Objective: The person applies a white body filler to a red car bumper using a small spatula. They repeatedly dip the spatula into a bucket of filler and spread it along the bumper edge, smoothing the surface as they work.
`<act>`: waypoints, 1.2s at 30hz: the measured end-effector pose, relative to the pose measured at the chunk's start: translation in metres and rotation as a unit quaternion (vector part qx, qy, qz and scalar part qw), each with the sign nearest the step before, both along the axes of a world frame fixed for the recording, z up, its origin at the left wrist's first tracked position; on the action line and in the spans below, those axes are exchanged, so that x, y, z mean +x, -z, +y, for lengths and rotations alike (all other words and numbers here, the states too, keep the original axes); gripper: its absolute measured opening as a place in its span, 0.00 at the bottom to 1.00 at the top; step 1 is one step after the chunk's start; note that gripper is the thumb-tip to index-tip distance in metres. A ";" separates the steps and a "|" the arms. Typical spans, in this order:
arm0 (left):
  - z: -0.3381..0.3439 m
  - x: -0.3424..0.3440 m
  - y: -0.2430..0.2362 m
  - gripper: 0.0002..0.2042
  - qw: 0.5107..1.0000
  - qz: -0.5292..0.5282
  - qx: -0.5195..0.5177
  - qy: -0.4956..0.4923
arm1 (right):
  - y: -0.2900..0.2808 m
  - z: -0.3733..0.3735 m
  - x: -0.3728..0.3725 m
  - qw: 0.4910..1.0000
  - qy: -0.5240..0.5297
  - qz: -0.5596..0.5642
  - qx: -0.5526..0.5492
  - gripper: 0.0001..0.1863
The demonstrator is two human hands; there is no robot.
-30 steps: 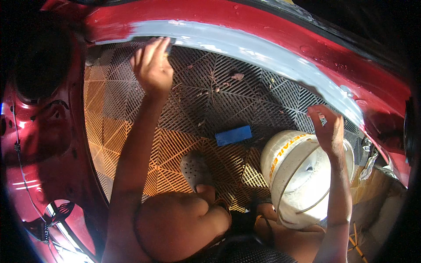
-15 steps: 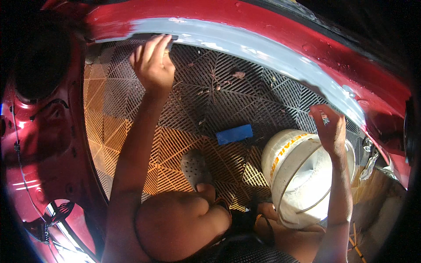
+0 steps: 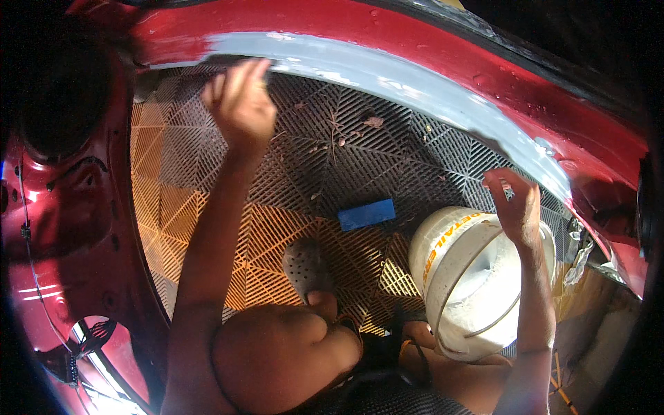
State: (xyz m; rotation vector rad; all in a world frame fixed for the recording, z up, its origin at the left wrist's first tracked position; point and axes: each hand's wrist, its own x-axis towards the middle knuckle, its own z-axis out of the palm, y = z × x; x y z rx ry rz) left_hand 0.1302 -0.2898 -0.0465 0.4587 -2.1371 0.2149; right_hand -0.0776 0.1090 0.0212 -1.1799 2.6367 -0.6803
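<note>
My left hand (image 3: 243, 104) is up at the lower edge of a curved car body panel (image 3: 443, 93), red with a long grey band along its edge. Its fingers are bent and slightly blurred. Something dark shows at the fingertips, too hidden to name. Lower right, my right hand (image 3: 517, 207) hovers above a white bucket (image 3: 453, 252), just below the panel's right end. Thumb and fingers are loosely curved with a gap between them, and nothing shows in them. The blue rectangular block (image 3: 366, 215) lies on the floor between my arms.
Slatted floor tiles (image 3: 277, 249), orange and dark grey, hold scattered bits of debris (image 3: 373, 122). A red car part (image 3: 69, 242) with wiring stands on the left. My knee (image 3: 283, 353) and grey clog (image 3: 306, 266) are below. Torn material (image 3: 577, 259) hangs at right.
My left hand has dropped very slightly from the panel edge and is now blurred. The right hand stays above the bucket with little change. The whole view has shifted slightly.
</note>
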 end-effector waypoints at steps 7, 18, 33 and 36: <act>0.012 -0.009 0.003 0.17 1.000 0.014 -0.007 0.026 | 0.003 0.000 0.001 1.000 0.009 0.001 0.009 0.07; -0.002 -0.002 0.006 0.18 0.999 0.018 0.005 -0.038 | -0.002 -0.004 0.002 1.000 0.009 -0.016 0.018 0.08; 0.005 -0.005 0.012 0.18 1.000 0.029 0.008 0.007 | -0.004 -0.003 0.001 0.999 0.017 -0.036 0.025 0.09; 0.018 -0.011 0.009 0.18 0.998 0.055 0.016 0.000 | -0.004 -0.008 0.003 0.999 0.016 -0.031 0.024 0.09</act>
